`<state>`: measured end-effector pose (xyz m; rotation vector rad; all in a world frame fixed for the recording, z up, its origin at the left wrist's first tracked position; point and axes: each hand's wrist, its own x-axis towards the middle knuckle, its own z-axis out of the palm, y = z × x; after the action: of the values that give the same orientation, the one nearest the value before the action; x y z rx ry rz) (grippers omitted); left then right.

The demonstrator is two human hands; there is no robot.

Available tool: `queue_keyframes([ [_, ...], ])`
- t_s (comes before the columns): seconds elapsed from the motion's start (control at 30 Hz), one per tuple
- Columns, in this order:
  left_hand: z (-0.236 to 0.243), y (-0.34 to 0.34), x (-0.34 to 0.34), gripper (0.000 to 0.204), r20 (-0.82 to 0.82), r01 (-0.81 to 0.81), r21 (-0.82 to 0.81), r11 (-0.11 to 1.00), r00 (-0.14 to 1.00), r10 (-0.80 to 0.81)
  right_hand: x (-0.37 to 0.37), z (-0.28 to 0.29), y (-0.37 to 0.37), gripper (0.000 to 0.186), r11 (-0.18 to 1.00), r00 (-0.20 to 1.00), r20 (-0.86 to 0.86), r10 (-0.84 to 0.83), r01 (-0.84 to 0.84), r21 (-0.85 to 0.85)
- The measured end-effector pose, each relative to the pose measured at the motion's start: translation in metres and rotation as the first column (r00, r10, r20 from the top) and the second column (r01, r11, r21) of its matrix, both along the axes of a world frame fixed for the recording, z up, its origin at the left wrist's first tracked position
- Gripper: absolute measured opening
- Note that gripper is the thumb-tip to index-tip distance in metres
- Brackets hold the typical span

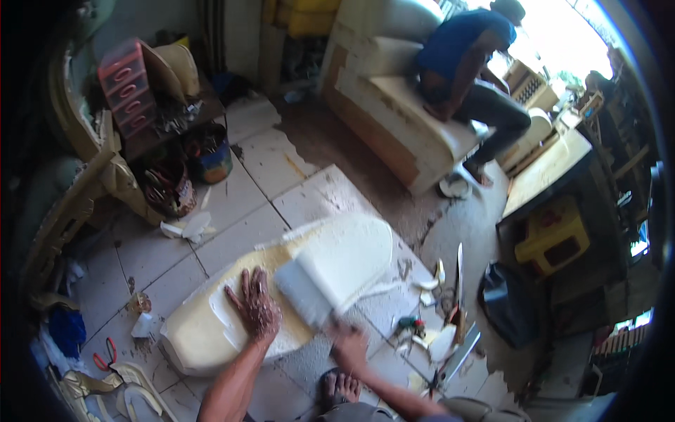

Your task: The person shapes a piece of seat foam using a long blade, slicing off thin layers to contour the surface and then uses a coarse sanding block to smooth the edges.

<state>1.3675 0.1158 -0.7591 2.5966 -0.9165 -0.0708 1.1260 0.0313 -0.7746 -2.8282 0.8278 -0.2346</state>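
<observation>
A long cream foam seat pad (pixel 351 246) lies across the tiled floor in front of me, with one raised end and a dip in the middle. My left hand (pixel 254 304) rests on the dip, fingers spread, dusty with pale crumbs. My right hand (pixel 349 348) is closed at the near corner of a flat grey sheet-like tool (pixel 304 290), which is smeared by motion over the foam. Whether the tool is a blade or an abrasive sheet I cannot tell. Foam dust covers the tiles around the pad.
To the right lie a long knife (pixel 460 274), shears (pixel 458 359), foam scraps (pixel 441 343) and a black cover (pixel 510 304). Red-handled scissors (pixel 106 354) lie at left. Filled buckets (pixel 211 158) stand beyond. Another person (pixel 467 60) sits on a large cream block (pixel 394 105).
</observation>
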Motion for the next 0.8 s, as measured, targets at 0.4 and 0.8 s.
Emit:
queue_keyframes([
  [0.4, -0.004, 0.006, -0.001, 0.071, 0.045, 0.015, 0.070, 0.997, 0.999, -0.018, -0.005, -0.011, -0.121, 0.078, 0.979, 0.979, 0.048, -0.200, 0.197, 0.055],
  [0.8, 0.003, -0.015, -0.015, 0.063, 0.030, 0.044, 0.097, 0.994, 0.998, -0.048, -0.018, 0.010, -0.155, 0.074, 0.863, 0.836, 0.220, -0.502, 0.469, 0.187],
])
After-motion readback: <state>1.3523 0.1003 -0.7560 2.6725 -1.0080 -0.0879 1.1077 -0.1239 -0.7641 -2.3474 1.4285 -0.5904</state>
